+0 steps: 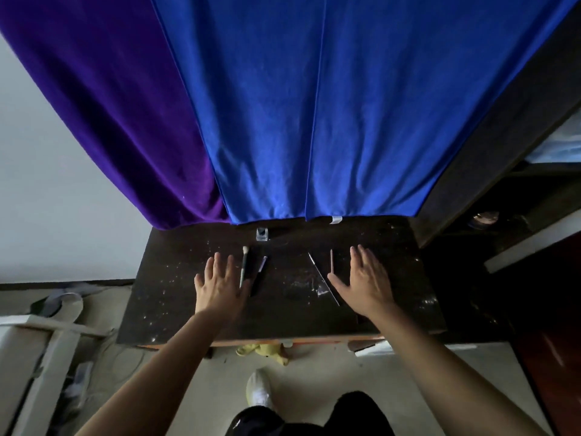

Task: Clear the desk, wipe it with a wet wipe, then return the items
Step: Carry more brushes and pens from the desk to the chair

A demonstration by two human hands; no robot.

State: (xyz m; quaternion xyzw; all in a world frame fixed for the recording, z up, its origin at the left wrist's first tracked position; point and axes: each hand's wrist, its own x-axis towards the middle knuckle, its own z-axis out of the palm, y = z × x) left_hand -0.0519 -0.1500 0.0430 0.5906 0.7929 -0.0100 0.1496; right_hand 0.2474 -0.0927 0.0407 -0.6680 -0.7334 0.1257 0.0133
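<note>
Head view is showing both hands lying open over the dark desk (163, 294), fingers straight and spread, holding nothing, seemingly poised to start clearing. The left hand (217, 284) is lying just beside a white-tipped brush (244, 265) and a purple pen (261, 266). The right hand (361, 278) is next to a brown pencil (331, 261) and a clear ruler (323, 280). All four are lying mid-desk, long axes running roughly from near edge to far edge.

No readable text, labels, brand names, numbers or signs appear on any object in this view.
</note>
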